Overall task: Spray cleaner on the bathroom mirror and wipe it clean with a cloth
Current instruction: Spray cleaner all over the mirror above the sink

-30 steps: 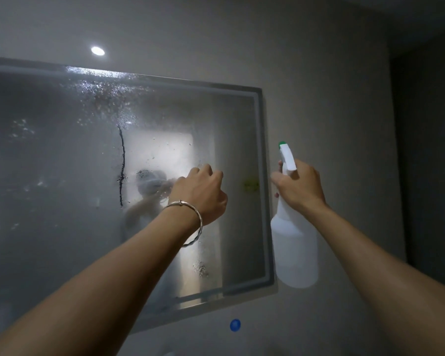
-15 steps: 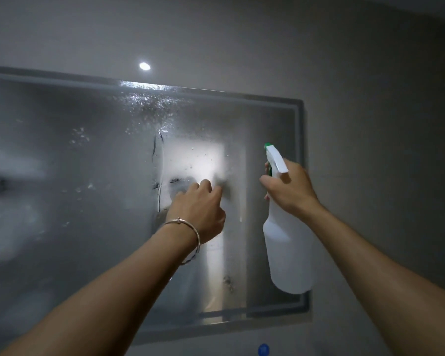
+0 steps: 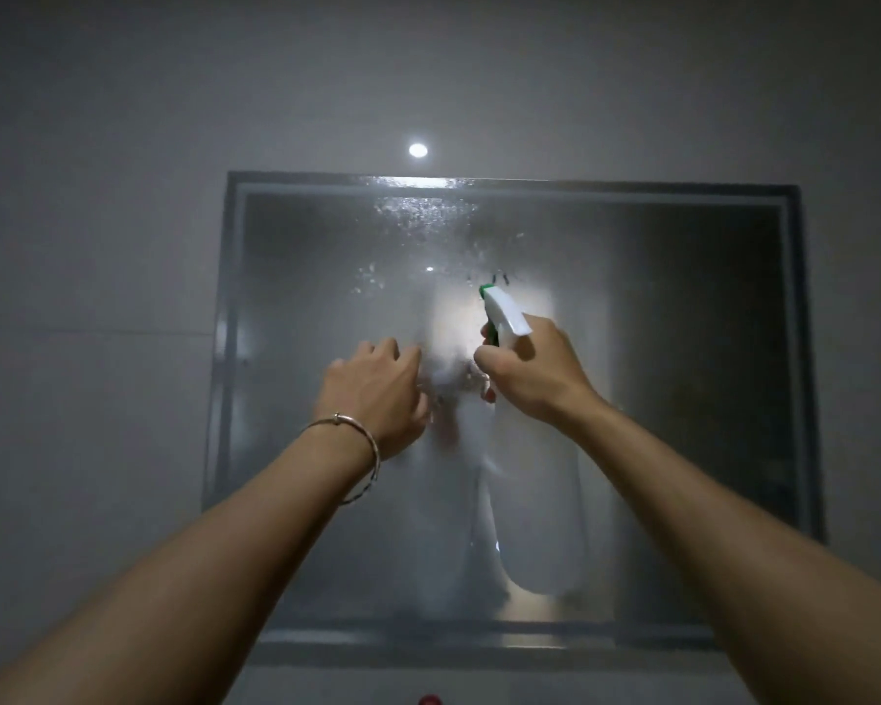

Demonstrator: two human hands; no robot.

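Observation:
The wall mirror [image 3: 682,399] has a grey frame and is fogged, with droplets near its top middle. My left hand [image 3: 377,394], a bangle on its wrist, sits against the glass left of centre with fingers curled. A pale cloth [image 3: 443,376] shows only as a blurred edge beyond the fingers, and the hand seems to grip it. My right hand [image 3: 525,374] grips the neck of a white spray bottle [image 3: 540,526]. Its green-tipped nozzle points up and left at the glass.
Grey tiled wall [image 3: 98,246] surrounds the mirror, with a round light spot [image 3: 418,150] reflected above it. A small red object [image 3: 430,700] peeks in at the bottom edge below the mirror.
Both hands have shifted left across the mirror, from its right edge to its middle. The bottle, earlier beside the right frame, is now in front of the glass.

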